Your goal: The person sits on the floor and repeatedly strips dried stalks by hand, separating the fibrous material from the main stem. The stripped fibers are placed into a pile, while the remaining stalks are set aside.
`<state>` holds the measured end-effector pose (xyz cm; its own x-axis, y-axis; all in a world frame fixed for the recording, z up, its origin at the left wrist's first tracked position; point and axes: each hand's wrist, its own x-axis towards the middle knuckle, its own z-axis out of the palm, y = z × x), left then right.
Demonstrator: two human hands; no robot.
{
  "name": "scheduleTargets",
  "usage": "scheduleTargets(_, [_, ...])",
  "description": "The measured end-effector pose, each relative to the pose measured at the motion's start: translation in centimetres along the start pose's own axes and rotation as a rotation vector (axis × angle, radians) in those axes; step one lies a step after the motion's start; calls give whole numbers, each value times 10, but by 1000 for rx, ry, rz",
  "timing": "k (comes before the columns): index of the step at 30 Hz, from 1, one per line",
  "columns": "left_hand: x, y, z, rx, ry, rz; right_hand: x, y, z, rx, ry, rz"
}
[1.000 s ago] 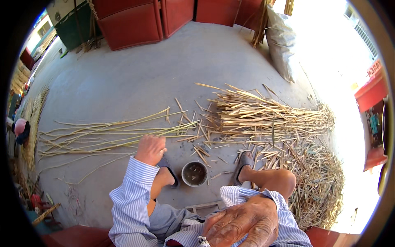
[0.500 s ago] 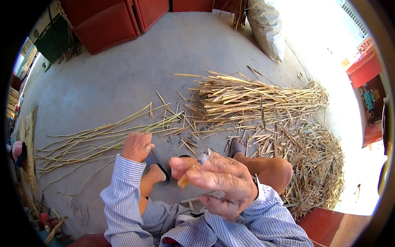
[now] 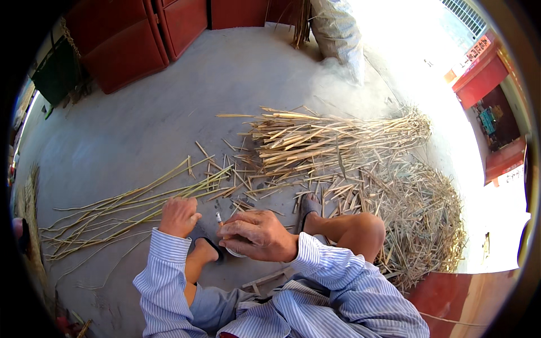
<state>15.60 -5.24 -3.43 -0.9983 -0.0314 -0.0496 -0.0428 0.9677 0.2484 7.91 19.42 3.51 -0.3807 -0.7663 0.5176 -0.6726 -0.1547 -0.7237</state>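
at lower centre, the right hand [image 3: 256,234] curls over a small round cup [image 3: 235,251], pinching a thin white stick [image 3: 218,217]. just left, the left hand [image 3: 179,216] closes loosely on long green stalks [image 3: 129,203] lying on the concrete floor [image 3: 141,124].

One view only — a wide fisheye worn on the head, looking steeply down past the person's striped sleeves [image 3: 315,293] and knees to the concrete floor [image 3: 141,141]. The lap lies close; the red doors [image 3: 146,39] at the top sit far off, edges bending toward the rim.
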Motion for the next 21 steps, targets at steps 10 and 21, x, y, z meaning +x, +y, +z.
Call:
scheduleTargets(10, [0, -5, 7, -28, 14, -43, 32, 21, -8, -68, -96, -226])
scheduleTargets(21, [-2, 5, 8, -5, -60, 59, -21, 54, -27, 65, -252, 327])
